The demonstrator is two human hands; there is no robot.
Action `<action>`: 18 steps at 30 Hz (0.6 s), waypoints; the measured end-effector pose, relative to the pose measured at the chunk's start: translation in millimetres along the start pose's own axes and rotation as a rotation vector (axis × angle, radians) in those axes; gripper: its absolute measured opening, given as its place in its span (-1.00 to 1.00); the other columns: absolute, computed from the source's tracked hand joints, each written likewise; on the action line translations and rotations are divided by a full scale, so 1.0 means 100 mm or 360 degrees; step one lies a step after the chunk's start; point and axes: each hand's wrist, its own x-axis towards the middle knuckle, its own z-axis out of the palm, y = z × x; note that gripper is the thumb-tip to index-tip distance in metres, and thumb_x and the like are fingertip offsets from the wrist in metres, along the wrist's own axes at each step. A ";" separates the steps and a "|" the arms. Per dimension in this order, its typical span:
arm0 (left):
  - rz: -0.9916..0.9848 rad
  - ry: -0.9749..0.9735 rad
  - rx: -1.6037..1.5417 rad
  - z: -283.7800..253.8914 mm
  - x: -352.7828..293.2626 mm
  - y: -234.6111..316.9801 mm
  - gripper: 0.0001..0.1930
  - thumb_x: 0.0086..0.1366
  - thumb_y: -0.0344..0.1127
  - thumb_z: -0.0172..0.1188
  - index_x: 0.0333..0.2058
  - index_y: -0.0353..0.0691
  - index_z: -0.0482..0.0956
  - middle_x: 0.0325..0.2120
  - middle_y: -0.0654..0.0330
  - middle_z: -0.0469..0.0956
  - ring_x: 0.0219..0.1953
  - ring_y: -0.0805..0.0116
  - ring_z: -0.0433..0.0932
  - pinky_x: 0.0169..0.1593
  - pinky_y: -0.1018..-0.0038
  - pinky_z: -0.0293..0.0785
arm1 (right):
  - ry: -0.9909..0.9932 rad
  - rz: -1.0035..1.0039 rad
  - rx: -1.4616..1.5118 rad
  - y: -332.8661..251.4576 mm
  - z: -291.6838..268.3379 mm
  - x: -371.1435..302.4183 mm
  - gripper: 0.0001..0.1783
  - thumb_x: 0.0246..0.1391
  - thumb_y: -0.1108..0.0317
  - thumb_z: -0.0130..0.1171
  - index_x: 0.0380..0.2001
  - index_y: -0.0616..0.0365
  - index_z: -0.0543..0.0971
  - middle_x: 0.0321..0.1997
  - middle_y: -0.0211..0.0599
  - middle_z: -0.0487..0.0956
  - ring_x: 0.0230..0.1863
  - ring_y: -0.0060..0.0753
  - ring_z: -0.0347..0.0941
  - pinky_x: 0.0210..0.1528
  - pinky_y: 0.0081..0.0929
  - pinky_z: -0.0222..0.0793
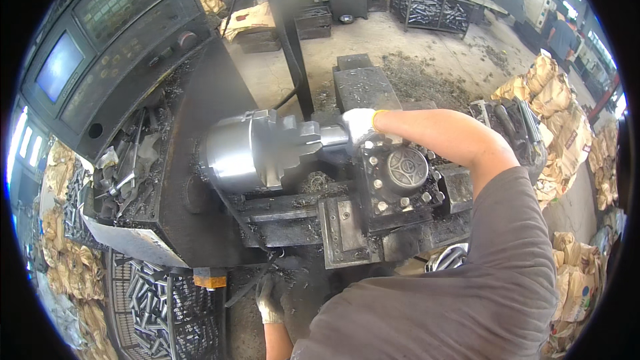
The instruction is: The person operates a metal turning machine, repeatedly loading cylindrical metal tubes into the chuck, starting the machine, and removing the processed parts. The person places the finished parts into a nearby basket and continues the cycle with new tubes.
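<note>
A lathe chuck [237,152] with stepped jaws [300,139] has a short shiny metal bar [333,137] standing out of it to the right. My right hand [360,125], in a white glove, is closed at the bar's right end; its fingers are partly hidden. Just right of and below that hand sits a dark square tool post [400,183] with a round cap and several bolts. My left hand [268,301], gloved too, is low beneath the machine bed, beside a slanting dark lever [250,288]. Its fingers are dim, and whether they grip the lever is unclear.
At the left stands a control panel with a lit screen [60,67], above a tray of dirty tools [127,167]. A crate of metal tubes [153,303] is at lower left. Metal chips [427,77] litter the floor beyond. Brown sacks [550,127] are piled at right.
</note>
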 end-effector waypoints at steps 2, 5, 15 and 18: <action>0.0010 0.0080 -0.0005 -0.12 0.04 0.00 -0.71 0.42 -0.26 0.28 0.03 -0.23 0.62 -0.17 0.10 0.68 -0.15 0.15 0.71 -0.03 0.22 0.70 | -0.0020 -0.0054 0.0063 0.00 0.08 0.16 -0.42 -0.37 0.02 0.58 -0.28 0.21 0.81 -0.24 0.02 0.79 -0.22 0.00 0.76 -0.15 -0.14 0.64; 0.0050 0.0118 0.0019 -0.43 0.15 0.07 -0.69 0.40 -0.15 0.31 0.01 -0.16 0.62 -0.17 0.12 0.66 -0.19 0.12 0.67 -0.07 0.17 0.69 | -0.0005 -0.0035 -0.0032 -0.17 0.13 0.36 -0.37 -0.38 -0.05 0.61 -0.27 0.22 0.81 -0.23 -0.01 0.80 -0.24 -0.06 0.75 -0.15 -0.17 0.63; 0.0040 0.0563 -0.0614 -0.87 0.34 0.98 -0.60 0.55 0.17 0.03 -0.41 0.09 0.46 -0.50 0.44 0.43 -0.43 0.42 0.39 -0.26 0.38 0.38 | -0.0203 0.0146 0.0393 -0.38 -0.07 0.28 -0.44 -0.27 0.14 0.62 -0.14 0.13 0.75 -0.37 -0.16 0.77 -0.42 -0.29 0.71 -0.39 -0.24 0.64; -0.0004 0.0238 -0.0642 -1.40 0.52 0.89 -0.68 0.52 0.07 0.09 -0.39 0.06 0.47 -0.53 0.47 0.37 -0.50 0.49 0.34 -0.45 0.50 0.24 | -0.0142 0.0026 0.0958 -0.43 -0.16 0.07 -0.20 -0.20 0.17 0.58 0.19 0.02 0.54 -0.12 -0.10 0.76 -0.26 -0.21 0.73 -0.31 -0.19 0.67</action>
